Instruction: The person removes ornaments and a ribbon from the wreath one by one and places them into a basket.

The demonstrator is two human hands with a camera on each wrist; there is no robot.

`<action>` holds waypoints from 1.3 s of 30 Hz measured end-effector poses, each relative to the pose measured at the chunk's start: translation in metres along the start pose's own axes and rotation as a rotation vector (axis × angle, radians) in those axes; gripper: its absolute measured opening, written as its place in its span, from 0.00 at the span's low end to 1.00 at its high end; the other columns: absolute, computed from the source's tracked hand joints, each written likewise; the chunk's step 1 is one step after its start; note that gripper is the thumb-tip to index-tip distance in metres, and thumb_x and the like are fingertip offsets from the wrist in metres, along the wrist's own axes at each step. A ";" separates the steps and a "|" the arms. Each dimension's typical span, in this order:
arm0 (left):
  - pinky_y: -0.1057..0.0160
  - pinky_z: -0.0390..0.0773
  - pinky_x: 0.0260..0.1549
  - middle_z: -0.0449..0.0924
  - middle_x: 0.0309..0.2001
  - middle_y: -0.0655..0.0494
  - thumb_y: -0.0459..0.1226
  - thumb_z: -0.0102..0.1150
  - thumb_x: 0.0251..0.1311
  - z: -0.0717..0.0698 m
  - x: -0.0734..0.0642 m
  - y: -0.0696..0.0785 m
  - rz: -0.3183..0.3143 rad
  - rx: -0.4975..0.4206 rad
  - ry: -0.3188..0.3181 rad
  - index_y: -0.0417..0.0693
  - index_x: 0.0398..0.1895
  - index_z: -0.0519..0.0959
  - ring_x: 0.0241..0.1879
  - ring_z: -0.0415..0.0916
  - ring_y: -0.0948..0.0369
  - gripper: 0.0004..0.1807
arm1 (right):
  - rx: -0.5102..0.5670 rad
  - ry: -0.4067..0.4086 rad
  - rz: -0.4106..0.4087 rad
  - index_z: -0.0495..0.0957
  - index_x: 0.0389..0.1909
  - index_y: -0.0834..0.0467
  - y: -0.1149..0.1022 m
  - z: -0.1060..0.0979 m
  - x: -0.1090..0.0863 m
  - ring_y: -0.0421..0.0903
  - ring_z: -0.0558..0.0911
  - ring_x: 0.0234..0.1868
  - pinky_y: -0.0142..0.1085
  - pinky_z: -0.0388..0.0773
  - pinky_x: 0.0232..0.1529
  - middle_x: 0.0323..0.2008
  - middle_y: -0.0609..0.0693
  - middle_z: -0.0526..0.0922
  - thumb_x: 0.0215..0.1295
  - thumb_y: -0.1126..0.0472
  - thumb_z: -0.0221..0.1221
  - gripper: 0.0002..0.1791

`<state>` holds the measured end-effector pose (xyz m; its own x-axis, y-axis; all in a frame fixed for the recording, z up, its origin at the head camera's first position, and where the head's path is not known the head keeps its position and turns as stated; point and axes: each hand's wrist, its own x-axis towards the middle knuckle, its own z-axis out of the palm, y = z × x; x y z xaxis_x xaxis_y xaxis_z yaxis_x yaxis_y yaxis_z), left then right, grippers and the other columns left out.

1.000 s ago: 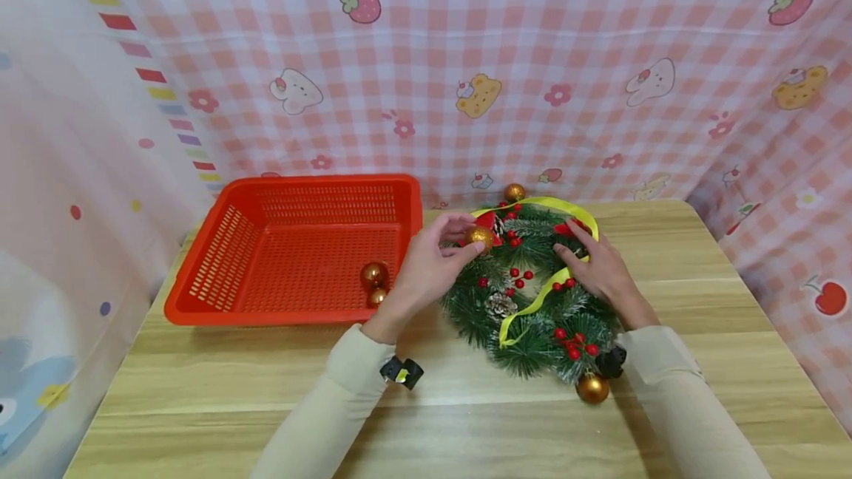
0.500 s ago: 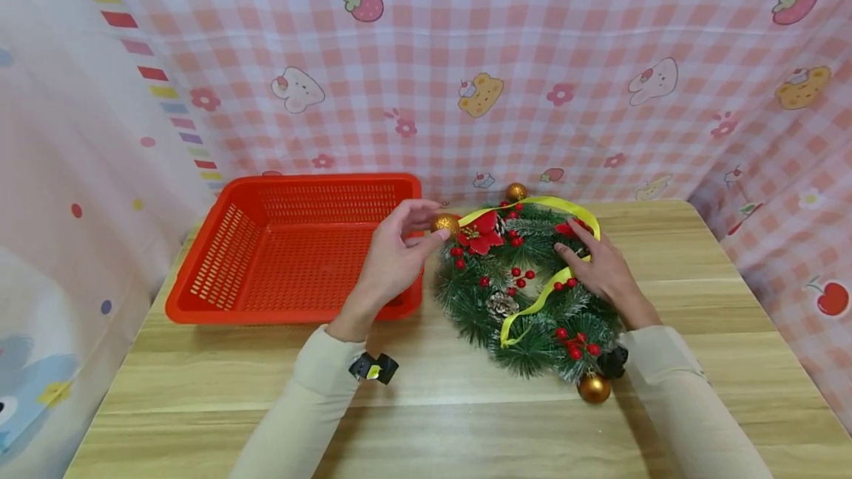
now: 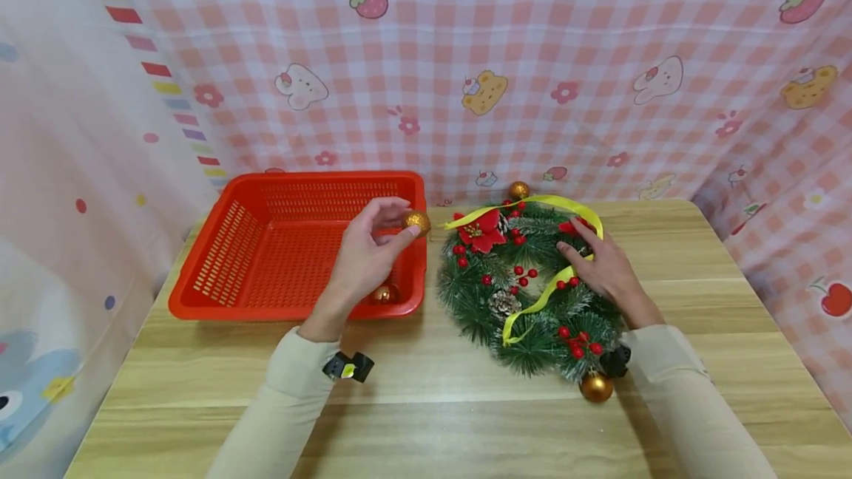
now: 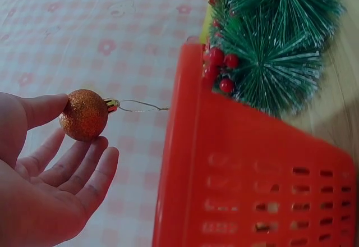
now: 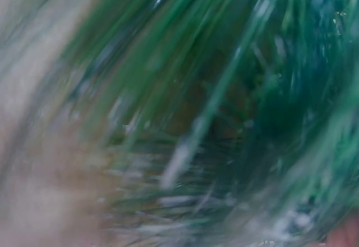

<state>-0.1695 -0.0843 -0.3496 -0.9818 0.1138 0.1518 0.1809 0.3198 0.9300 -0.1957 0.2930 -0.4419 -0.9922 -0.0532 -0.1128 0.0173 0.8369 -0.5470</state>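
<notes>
My left hand (image 3: 361, 257) pinches a glittery gold Christmas bauble (image 3: 416, 222) between thumb and fingers, at the right side of the red basket (image 3: 293, 313). In the left wrist view a thin cord loop (image 4: 137, 108) runs from the bauble's cap towards the basket rim. My right hand (image 3: 609, 272) rests on the right side of the green Christmas wreath (image 3: 472, 309), thumb and index finger spread over it. A yellow ribbon (image 3: 542, 301) lies across the wreath beside those fingers. The right wrist view is mostly blurred needles.
Inside the basket, a shiny gold bauble (image 3: 384, 293) shows below my left hand. Other gold baubles sit at the wreath's back edge (image 3: 519, 190) and front right edge (image 3: 596, 386). A red flower (image 3: 481, 233), pine cone (image 3: 504, 304) and berries decorate it. A checked curtain (image 3: 426, 94) stands behind the table.
My left hand has moved left with the glittery bauble, from over the wreath's red flower to the basket's right side. The right hand stays on the wreath.
</notes>
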 end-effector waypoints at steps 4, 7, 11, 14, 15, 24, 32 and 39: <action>0.56 0.78 0.54 0.80 0.53 0.55 0.38 0.65 0.64 -0.009 -0.001 -0.001 0.003 -0.011 0.010 0.50 0.57 0.75 0.54 0.77 0.60 0.19 | -0.001 0.001 -0.002 0.46 0.79 0.50 0.001 0.000 0.000 0.80 0.51 0.69 0.72 0.54 0.63 0.72 0.79 0.45 0.73 0.33 0.42 0.42; 0.55 0.78 0.54 0.80 0.54 0.54 0.38 0.65 0.64 -0.015 -0.003 -0.002 0.006 -0.018 0.015 0.50 0.57 0.74 0.55 0.77 0.59 0.19 | -0.001 0.001 -0.002 0.47 0.79 0.50 0.001 0.000 0.000 0.81 0.52 0.68 0.72 0.54 0.63 0.72 0.79 0.44 0.73 0.33 0.42 0.42; 0.55 0.78 0.54 0.79 0.55 0.55 0.38 0.64 0.64 -0.022 -0.006 -0.007 -0.020 -0.005 0.020 0.50 0.58 0.74 0.55 0.76 0.59 0.20 | 0.001 -0.001 0.002 0.47 0.79 0.50 0.001 0.000 0.000 0.80 0.51 0.69 0.72 0.54 0.63 0.73 0.79 0.44 0.73 0.33 0.42 0.42; 0.55 0.77 0.54 0.78 0.56 0.55 0.38 0.64 0.65 -0.026 -0.009 -0.011 -0.036 0.001 0.018 0.51 0.59 0.73 0.56 0.75 0.59 0.20 | 0.004 -0.005 0.006 0.46 0.79 0.50 0.000 0.000 0.000 0.80 0.51 0.69 0.72 0.54 0.63 0.73 0.78 0.44 0.73 0.33 0.42 0.42; 0.54 0.77 0.54 0.78 0.57 0.55 0.38 0.64 0.65 -0.027 -0.009 -0.012 -0.040 0.000 0.017 0.50 0.59 0.73 0.57 0.75 0.59 0.20 | 0.005 -0.006 0.006 0.46 0.79 0.50 0.000 0.000 0.000 0.80 0.51 0.69 0.72 0.54 0.63 0.73 0.78 0.44 0.73 0.33 0.42 0.42; 0.54 0.77 0.54 0.78 0.56 0.54 0.38 0.64 0.65 -0.030 -0.011 -0.016 -0.048 0.016 0.025 0.50 0.59 0.73 0.56 0.75 0.58 0.21 | 0.006 -0.008 0.009 0.46 0.80 0.49 0.001 0.000 0.000 0.80 0.51 0.69 0.71 0.54 0.64 0.73 0.78 0.44 0.73 0.33 0.42 0.42; 0.51 0.75 0.57 0.78 0.57 0.54 0.40 0.62 0.66 -0.030 -0.012 -0.018 -0.049 0.088 -0.018 0.52 0.60 0.73 0.58 0.75 0.55 0.20 | 0.008 -0.006 0.005 0.46 0.80 0.50 0.001 0.001 0.000 0.80 0.51 0.69 0.72 0.53 0.64 0.73 0.78 0.43 0.73 0.33 0.42 0.42; 0.51 0.75 0.57 0.78 0.58 0.53 0.41 0.60 0.68 -0.026 -0.016 -0.022 -0.063 0.127 -0.088 0.54 0.62 0.73 0.58 0.75 0.56 0.20 | 0.009 -0.003 0.001 0.46 0.80 0.49 0.000 0.001 0.000 0.80 0.51 0.69 0.72 0.53 0.63 0.73 0.78 0.43 0.73 0.33 0.42 0.42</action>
<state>-0.1593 -0.1176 -0.3634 -0.9836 0.1704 0.0597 0.1309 0.4449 0.8860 -0.1958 0.2928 -0.4428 -0.9918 -0.0540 -0.1156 0.0193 0.8320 -0.5544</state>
